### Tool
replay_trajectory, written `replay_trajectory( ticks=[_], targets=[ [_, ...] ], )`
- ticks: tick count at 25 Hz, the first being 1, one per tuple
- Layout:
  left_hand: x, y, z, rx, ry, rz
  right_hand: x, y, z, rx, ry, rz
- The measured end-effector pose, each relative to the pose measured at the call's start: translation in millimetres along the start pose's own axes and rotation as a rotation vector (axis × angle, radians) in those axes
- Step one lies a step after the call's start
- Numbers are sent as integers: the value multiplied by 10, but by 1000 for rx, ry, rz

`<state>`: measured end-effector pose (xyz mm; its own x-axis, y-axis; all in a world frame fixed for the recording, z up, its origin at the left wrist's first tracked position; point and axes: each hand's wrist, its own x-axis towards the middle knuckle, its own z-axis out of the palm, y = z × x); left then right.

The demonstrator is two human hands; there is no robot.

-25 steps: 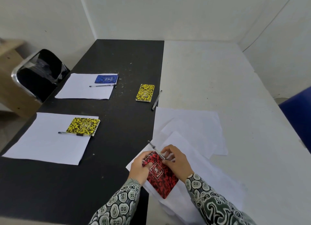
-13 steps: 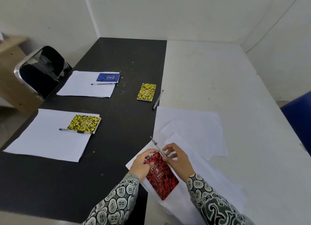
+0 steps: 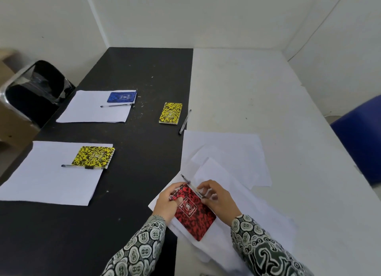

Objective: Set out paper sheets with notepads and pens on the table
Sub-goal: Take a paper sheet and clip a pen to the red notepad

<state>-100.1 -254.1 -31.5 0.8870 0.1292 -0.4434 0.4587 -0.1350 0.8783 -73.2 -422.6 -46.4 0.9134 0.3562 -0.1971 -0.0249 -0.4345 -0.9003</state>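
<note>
- Gripping the red notepad (image 3: 192, 210) at its spiral-bound upper left corner, the left hand (image 3: 169, 201) has its thumb pressed on the cover and its fingers curled under the edge.
- The right hand (image 3: 216, 200) pinches a pen (image 3: 191, 186) between thumb and forefinger; the pen lies slanted across the notepad's top right edge, tip pointing up and left.
- Notepad and hands sit over a loose pile of paper sheets (image 3: 226, 152) on the white table (image 3: 268, 94), just beside its seam with the black table (image 3: 134, 69).
- On the black table, two sheets each carry a notepad and pen: a blue notepad (image 3: 122, 96) farther away, a yellow notepad (image 3: 93, 156) nearer.
- A second yellow notepad (image 3: 170, 112) lies bare on the black surface, a spare pen (image 3: 184, 122) just beside it.
- The red notepad's underside and the left fingers beneath it are hidden; its cover lettering is too small to read.
- Both patterned sleeves are cut off by the bottom edge.
</note>
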Motion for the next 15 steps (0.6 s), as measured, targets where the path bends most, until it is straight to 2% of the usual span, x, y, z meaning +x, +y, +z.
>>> replay_trajectory(
  ticks=[4, 9, 12, 15],
  targets=[
    [92, 147, 142, 1, -32, 24, -17, 48, -116, -40, 123, -30],
    [273, 241, 629, -122, -51, -20, -214, 246, -313, -402, 381, 111],
    [413, 285, 1064, -187, -28, -90, -380, 434, -345, -629, 513, 75],
    [474, 295, 1545, -223, 14, -159, -497, 624, -403, -822, 445, 19]
  ],
)
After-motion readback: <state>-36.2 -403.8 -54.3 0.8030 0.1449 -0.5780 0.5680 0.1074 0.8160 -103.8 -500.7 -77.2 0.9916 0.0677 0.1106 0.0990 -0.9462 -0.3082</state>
